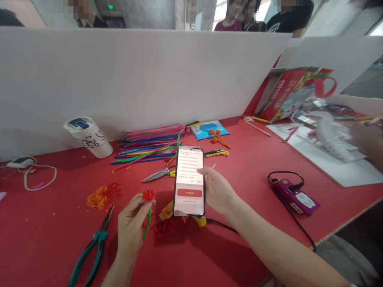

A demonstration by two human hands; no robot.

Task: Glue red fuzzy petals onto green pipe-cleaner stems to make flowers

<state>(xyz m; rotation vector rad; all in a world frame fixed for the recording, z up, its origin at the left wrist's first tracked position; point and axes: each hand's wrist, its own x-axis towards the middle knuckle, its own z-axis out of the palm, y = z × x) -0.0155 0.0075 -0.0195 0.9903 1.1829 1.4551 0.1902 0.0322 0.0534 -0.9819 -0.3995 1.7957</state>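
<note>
In my left hand [133, 219], pinched between thumb and fingers, is a small red flower [149, 195] with a green stem [147, 225]. My right hand [220, 191] grips a smartphone [189, 179] by its right edge, screen up, the thumb over the lit display. Beneath and behind the phone lie a yellow tool [166, 210], partly hidden, and some red pieces [163, 233]. Scissors [157, 175] with yellow handles rest just left of the phone. Teal-handled pliers [100, 239] lie left of my left hand, near a pile of orange bits [98, 197].
Colourful pipe cleaners [149, 143] lie by the white partition [134, 75], beside a blue packet [209, 129] and orange flowers [217, 135]. A white cup [89, 137] leans at left. A purple power bank [295, 196] with a black cable lies right. Another person's hand [369, 135] is at far right.
</note>
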